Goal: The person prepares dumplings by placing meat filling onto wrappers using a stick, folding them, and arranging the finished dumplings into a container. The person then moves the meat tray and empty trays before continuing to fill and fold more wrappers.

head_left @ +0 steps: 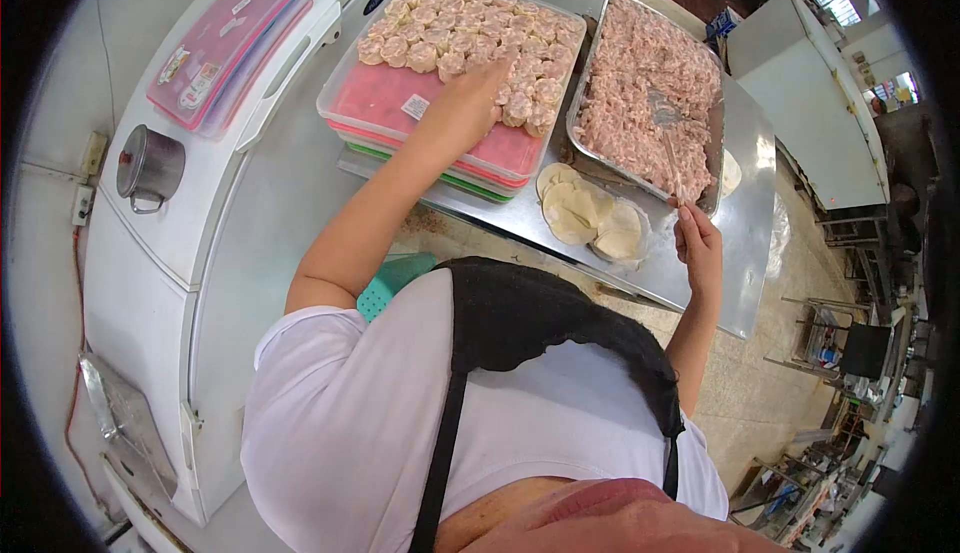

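Observation:
My left hand (478, 93) reaches over rows of small round filled dumplings (440, 28) on a pink-lidded stack of plastic containers (375, 103). Its fingers are bent together at the dumplings' near edge; what they hold is hidden. Beside the stack, a metal tray (577, 118) holds pinkish minced filling (640, 73). My right hand (697, 238) pinches the handle end of a thin metal spatula (672, 148), whose blade lies in the filling. Flat round wrappers (575, 208) lie in loose piles on the metal table (748, 193), between my two hands and nearer my body.
At the left, a white freezer (140, 273) carries pink-lidded containers (225, 53) and a metal pot (150, 163). A teal perforated object (385, 288) is below the table edge. A large white cabinet (805, 93) and metal racks stand on the right.

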